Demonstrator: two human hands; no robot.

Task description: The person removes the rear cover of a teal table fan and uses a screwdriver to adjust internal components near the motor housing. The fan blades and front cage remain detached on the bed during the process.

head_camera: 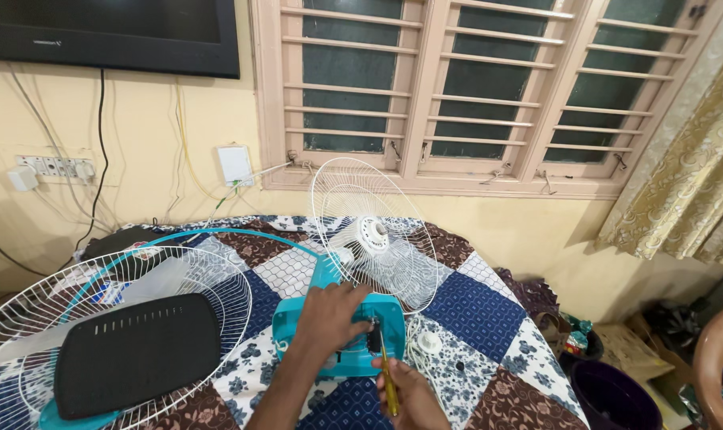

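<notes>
Fan base [337, 338], teal plastic, lying mid-table on the quilt [473, 306]. Right hand [405, 394] pinching a yellow screwdriver [386, 370], tip at the base's dark recess; left hand [329, 318] pressed flat, fingers closed, steadying the housing. Judged: mid-way through working a screw. Next: steady downward pressure, shaft kept square. Behind, upright white wire guard [373, 231]; left, second guard [98, 334] under a black ribbed panel [134, 350].

We're looking at a home, prob. a living rm: flat TV [110, 32] hanging on a yellow wall, barred window [489, 87] w/ patterned curtain [688, 183], switchboard [54, 167] w/ wires trailing, patchwork cloth [489, 306] covering the table, bags [572, 334] sitting on the floor.
</notes>
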